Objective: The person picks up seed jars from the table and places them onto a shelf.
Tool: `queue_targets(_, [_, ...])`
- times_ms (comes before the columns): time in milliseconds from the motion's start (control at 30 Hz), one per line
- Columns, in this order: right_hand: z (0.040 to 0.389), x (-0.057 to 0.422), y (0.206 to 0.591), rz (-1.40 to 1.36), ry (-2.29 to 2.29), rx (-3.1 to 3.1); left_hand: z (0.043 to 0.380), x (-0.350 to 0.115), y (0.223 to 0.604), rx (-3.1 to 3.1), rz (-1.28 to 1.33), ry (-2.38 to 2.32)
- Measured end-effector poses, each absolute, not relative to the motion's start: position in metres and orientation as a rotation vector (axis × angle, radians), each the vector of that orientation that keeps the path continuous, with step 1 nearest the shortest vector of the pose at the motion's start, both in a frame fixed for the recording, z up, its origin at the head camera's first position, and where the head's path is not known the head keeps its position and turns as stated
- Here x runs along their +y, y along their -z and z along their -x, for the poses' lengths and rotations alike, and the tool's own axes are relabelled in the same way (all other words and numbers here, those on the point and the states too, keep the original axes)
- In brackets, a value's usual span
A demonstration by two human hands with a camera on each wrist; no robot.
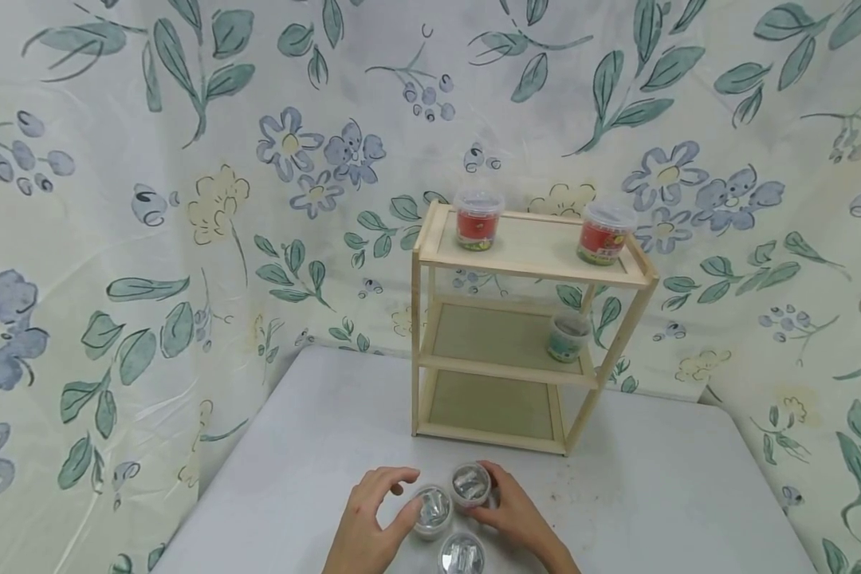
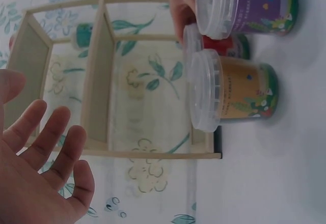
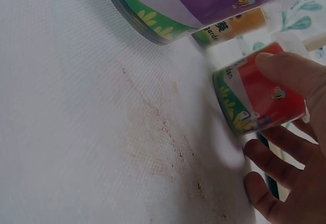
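A red-labelled plastic cup (image 3: 270, 89) with a clear lid is between the thumb and fingers of my right hand (image 1: 511, 510). In the head view its lid (image 1: 471, 484) shows silvery contents. Just left of it stands an orange-labelled cup (image 2: 242, 89), whose clear lid (image 1: 433, 509) is beside my left hand (image 1: 375, 514). That hand has loosely bent fingers and holds nothing; the left wrist view shows it apart from the cups. Nearest the front is a purple-labelled cup (image 2: 262, 5), seen from above in the head view. All three cups are upright on the white table.
Behind the cups stands a wooden shelf rack (image 1: 502, 375). Two red-labelled cups, one left (image 1: 477, 222) and one right (image 1: 604, 233), sit on its top. A green-labelled cup (image 1: 568, 338) is on the middle shelf. A floral curtain (image 1: 208, 199) hangs around the white table (image 1: 316, 430).
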State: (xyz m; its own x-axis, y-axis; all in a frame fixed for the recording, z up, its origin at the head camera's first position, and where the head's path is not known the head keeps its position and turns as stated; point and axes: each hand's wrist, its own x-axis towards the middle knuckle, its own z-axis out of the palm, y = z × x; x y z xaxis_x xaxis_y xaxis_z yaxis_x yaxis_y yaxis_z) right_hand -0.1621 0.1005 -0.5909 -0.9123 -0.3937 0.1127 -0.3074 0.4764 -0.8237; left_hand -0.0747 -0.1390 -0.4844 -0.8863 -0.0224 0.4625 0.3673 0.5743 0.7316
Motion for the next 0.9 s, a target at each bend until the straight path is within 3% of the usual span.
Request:
queue_targets(633, [0.17,0.148,0.543,0.351,1.501,2.65,0.079,-0.126,0.487,-2.392,0.327,1.3])
queue_targets(900, [0.161,0.162,0.511,0.376,1.569,2.737,0.084,-0.119,0.487,-2.396,0.406,1.345])
